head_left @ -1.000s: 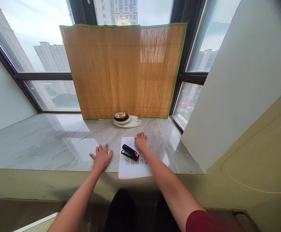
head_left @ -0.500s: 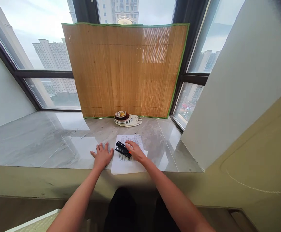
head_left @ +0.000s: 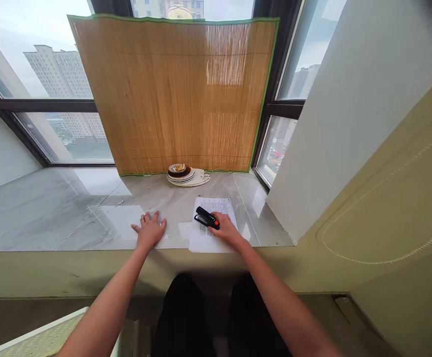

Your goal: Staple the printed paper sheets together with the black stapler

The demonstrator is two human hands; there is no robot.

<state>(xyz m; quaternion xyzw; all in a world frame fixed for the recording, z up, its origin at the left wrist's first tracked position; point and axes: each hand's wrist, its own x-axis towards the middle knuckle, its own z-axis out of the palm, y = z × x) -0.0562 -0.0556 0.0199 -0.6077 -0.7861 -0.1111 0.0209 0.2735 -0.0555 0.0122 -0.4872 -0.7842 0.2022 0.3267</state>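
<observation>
My right hand (head_left: 224,228) is closed around the rear end of a black stapler (head_left: 205,217) with a small red-orange part. The stapler's jaws point to the left, above printed sheets of paper (head_left: 210,243); whether it touches them I cannot tell. The paper lies at the ledge's front edge and hangs slightly over it. To the left, my left hand (head_left: 150,231) rests flat on the grey marble ledge (head_left: 70,213), fingers spread, holding nothing. A gap of bare ledge separates this hand from the paper.
Behind the paper, several stacked plates (head_left: 180,173) stand before a bamboo mat (head_left: 178,99) that leans on the window. A wall (head_left: 312,129) bounds the ledge on the right. Below at the left is a pale perforated basket (head_left: 48,334).
My right hand has moved right with the stapler, and the paper has shifted right, away from my left hand. The view has tilted slightly. My left hand stays flat on the ledge.
</observation>
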